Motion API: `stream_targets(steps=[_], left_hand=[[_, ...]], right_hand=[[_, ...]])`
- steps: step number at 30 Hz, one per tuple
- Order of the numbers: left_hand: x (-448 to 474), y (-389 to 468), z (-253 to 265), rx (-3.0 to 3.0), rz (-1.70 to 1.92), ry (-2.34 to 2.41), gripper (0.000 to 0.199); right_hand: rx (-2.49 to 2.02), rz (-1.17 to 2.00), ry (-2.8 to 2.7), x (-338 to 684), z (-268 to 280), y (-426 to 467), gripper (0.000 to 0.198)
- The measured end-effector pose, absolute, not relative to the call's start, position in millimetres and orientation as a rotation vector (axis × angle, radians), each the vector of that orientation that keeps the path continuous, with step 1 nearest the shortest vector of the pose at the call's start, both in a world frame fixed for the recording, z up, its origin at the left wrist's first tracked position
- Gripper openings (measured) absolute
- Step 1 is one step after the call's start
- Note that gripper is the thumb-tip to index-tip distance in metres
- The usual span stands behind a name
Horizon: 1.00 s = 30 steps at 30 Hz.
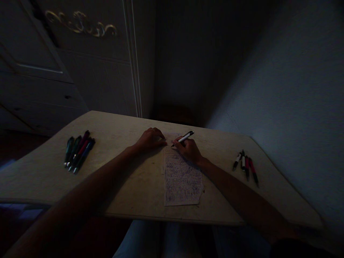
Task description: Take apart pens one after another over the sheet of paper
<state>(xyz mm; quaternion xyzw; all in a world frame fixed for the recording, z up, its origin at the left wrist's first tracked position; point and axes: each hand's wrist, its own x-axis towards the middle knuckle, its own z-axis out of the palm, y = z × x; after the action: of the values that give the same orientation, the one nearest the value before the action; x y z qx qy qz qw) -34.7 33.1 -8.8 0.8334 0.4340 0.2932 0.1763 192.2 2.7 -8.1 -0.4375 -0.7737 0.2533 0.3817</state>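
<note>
Dim light. Pale table (129, 195), wall (295, 86) to its right, cabinet (102, 79) beyond its far left.

Paper (182, 182) lies near the middle of the table, long side running away from the person. Dense dark scribble fills its near and middle parts; far end looks paler. Near right corner ragged.

Right hand (191, 149) over the paper's far part, fingers pinching a white-and-black pen (186, 137). Pen tilted, point down and leftward, tail up to the right. Point at the paper's far part; whether it touches, cannot tell.

Left hand (151, 138) rests at the paper's far left edge, thumb and forefinger spread a little apart, tips toward the sheet. Remaining fingers too dark to read.

Left pens (80, 150): a dark, mixed-colour bunch, side by side. Right pens (246, 165): four, white ones left, pinkish-red ones right.
</note>
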Motion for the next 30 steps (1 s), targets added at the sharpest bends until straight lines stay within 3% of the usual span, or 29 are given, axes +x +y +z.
stream_targets(steps=[30], left_hand=[[-36.2,34.6,-11.8,2.401,0.853,1.210,0.026]], right_hand=[[-1.113,0.665,-1.984,193.3,-8.1,3.1,0.026]])
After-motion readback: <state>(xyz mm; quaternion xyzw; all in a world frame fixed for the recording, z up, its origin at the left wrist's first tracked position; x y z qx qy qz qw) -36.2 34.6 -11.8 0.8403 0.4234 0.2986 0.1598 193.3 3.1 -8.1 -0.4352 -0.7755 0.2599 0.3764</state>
